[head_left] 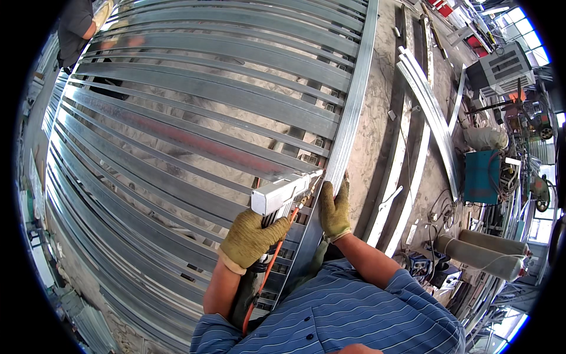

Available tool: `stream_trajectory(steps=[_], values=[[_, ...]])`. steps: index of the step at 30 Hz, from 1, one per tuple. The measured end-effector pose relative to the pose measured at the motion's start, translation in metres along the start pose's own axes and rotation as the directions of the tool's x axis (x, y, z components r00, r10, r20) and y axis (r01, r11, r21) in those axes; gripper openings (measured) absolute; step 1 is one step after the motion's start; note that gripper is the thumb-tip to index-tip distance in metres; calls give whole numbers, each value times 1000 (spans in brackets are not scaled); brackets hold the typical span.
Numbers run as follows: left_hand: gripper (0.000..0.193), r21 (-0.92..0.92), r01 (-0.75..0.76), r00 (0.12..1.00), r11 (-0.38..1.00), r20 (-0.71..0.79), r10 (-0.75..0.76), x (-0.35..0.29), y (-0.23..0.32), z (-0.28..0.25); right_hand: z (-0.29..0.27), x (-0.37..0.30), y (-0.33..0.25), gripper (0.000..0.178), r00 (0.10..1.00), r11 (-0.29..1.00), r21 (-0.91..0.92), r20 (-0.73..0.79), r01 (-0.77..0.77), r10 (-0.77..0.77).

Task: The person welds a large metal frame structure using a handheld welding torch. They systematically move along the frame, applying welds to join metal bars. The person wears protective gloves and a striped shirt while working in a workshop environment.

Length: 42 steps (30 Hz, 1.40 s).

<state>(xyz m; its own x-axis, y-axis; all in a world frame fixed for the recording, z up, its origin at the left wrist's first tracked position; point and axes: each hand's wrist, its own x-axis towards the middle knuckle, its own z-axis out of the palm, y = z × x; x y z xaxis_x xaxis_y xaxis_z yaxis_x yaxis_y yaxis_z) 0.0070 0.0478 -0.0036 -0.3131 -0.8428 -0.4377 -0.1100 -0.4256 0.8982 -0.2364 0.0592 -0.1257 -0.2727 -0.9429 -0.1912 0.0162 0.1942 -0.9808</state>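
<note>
My left hand (247,241), in a yellow-brown work glove, is closed round the handle of a silver, boxy hand-held tool (277,194). An orange hose (271,265) hangs from the tool past my left forearm. The tool's narrow front end reaches the inner side of a long galvanized steel rail (345,130), where the slats of a large metal frame meet it. My right hand (334,213), gloved alike, grips the rail's edge beside the tool, thumb and fingers on either side. Several long steel slats (236,94) run across the frame to the left.
Another person (76,29) with gloved hands stands at the frame's far left. White steel beams (401,153) and loose channels (430,112) lie on the floor to the right. Beyond are a teal machine box (481,177), gas cylinders (483,253), cables and a grey cooler unit (501,69).
</note>
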Motion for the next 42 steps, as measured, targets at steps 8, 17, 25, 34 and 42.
stream_trajectory(steps=[8,17,25,34,42], values=[[45,82,-26,1000,996,0,26,3,-3,1,1,2,1,61,1000,1000,8,-14,2,-2],[45,72,42,999,997,11,-43,1,-3,0,-1,3,12,65,1000,999,34,-11,9,-9],[44,56,14,1000,998,-15,-13,-2,4,4,0,3,9,67,1000,998,56,10,0,-1],[43,43,5,1000,999,9,-6,-5,-2,3,2,2,-5,59,1000,999,40,1,16,-16],[42,42,-3,1000,999,0,3,-9,-6,3,-1,5,0,63,998,996,-66,24,56,-54]])
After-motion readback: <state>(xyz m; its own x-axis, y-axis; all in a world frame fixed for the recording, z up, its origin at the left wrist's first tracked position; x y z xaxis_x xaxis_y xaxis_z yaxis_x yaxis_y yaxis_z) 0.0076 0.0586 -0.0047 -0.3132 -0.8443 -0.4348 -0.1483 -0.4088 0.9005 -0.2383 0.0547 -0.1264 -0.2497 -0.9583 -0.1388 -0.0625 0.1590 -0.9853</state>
